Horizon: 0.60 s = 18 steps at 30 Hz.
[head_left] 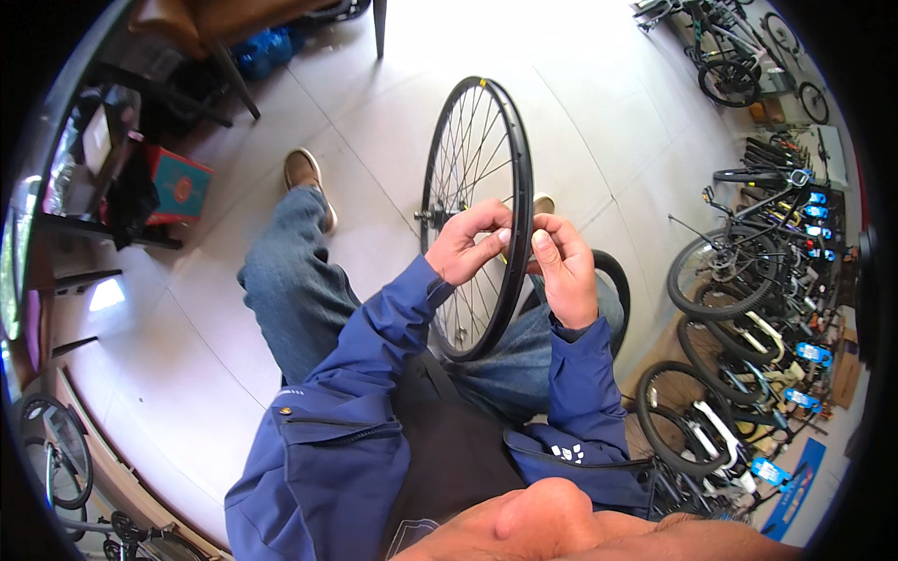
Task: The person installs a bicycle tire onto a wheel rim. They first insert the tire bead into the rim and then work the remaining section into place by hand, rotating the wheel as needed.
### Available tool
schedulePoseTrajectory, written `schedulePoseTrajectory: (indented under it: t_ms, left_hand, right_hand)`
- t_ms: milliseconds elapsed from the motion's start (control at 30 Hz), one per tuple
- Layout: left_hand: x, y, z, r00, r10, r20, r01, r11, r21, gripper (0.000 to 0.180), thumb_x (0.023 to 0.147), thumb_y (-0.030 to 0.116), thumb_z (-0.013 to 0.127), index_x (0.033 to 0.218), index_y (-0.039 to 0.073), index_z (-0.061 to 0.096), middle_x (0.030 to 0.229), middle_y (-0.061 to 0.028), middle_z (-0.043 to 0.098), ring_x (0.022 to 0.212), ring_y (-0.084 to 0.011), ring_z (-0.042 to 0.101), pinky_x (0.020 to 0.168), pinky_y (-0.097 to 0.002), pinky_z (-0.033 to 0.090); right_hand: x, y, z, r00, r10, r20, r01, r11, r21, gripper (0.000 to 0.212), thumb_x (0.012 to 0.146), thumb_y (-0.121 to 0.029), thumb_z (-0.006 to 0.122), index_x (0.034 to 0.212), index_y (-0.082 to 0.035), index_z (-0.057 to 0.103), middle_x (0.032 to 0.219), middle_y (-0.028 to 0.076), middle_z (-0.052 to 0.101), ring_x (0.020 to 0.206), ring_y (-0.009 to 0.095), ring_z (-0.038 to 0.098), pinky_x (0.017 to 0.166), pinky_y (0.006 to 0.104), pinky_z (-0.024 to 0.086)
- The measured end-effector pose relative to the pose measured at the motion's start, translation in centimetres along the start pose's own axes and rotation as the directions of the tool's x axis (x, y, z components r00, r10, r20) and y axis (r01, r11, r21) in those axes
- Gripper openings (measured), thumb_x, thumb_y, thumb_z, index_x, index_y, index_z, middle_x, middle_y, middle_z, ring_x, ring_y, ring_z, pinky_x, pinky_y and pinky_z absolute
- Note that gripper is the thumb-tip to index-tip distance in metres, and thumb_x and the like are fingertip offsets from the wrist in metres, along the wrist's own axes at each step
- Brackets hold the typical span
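A black bicycle wheel with a bare rim and thin spokes stands upright in front of me, close to my thigh. From the inner side, my left hand is closed on the wheel, its fingers by the rim and spokes. My right hand is at the outer face of the rim, thumb and fingers pinched together; whatever they hold is too small or hidden to make out. A thin yellow-green bit shows beside the rim between the hands. The hub sticks out to the left of my left hand.
Behind my right forearm is a black tyre or second wheel, partly hidden. Several bicycles stand in a row along the right. At left are a red and teal box and a brown chair. Pale floor tiles lie beneath.
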<state>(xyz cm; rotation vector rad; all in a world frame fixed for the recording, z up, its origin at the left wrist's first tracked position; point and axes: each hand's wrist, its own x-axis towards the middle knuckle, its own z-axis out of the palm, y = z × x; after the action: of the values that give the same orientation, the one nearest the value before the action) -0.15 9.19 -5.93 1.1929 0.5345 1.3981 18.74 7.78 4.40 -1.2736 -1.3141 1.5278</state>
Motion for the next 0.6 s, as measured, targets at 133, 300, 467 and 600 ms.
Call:
schedulePoseTrajectory:
  t_ms: [133, 300, 467, 600]
  left_hand:
    - [0.5, -0.4, -1.1, 0.995, -0.044, -0.093, 0.041, 0.998, -0.041, 0.018, 0.117, 0.021, 0.061, 0.116, 0.003, 0.064, 0.105, -0.0001, 0.058, 0.099, -0.0097, 0.058, 0.090, -0.0281, 0.050]
    - [0.4, -1.2, -1.8, 0.965, -0.050, -0.259, 0.012, 0.989, -0.148, 0.019, 0.110, 0.012, 0.065, 0.126, 0.002, 0.067, 0.119, -0.0025, 0.070, 0.107, -0.0125, 0.067, 0.096, -0.0285, 0.054]
    - [0.7, -1.4, -2.1, 0.969, -0.062, -0.239, 0.023, 0.986, -0.165, 0.012, 0.106, 0.007, 0.070, 0.117, 0.004, 0.069, 0.107, 0.0000, 0.068, 0.099, -0.0114, 0.067, 0.084, -0.0283, 0.053]
    - [0.4, -1.8, -2.2, 0.976, -0.051, -0.214, 0.023, 0.991, -0.133, 0.007, 0.107, 0.010, 0.069, 0.111, 0.004, 0.069, 0.108, -0.0013, 0.068, 0.100, -0.0134, 0.067, 0.087, -0.0300, 0.053]
  right_hand:
    - [2.2, 2.0, 1.1, 0.998, 0.001, 0.062, -0.008, 0.993, 0.114, 0.039, 0.118, -0.033, 0.063, 0.138, 0.000, 0.062, 0.113, 0.004, 0.074, 0.099, 0.012, 0.074, 0.085, 0.0314, 0.066]
    - [1.5, 4.0, 1.8, 0.994, -0.043, 0.098, 0.019, 0.972, 0.236, 0.038, 0.115, -0.030, 0.070, 0.139, -0.002, 0.061, 0.116, 0.003, 0.073, 0.096, 0.009, 0.072, 0.083, 0.0286, 0.064]
    - [1.1, 4.2, 1.2, 0.992, -0.012, 0.129, -0.018, 0.972, 0.234, 0.041, 0.110, -0.030, 0.077, 0.136, -0.001, 0.064, 0.112, 0.001, 0.074, 0.090, 0.006, 0.067, 0.079, 0.0242, 0.058]
    - [0.7, 3.9, 1.1, 0.990, -0.015, 0.141, -0.020, 0.969, 0.245, 0.039, 0.110, -0.029, 0.078, 0.133, 0.000, 0.067, 0.108, 0.000, 0.074, 0.089, 0.005, 0.066, 0.078, 0.0232, 0.055]
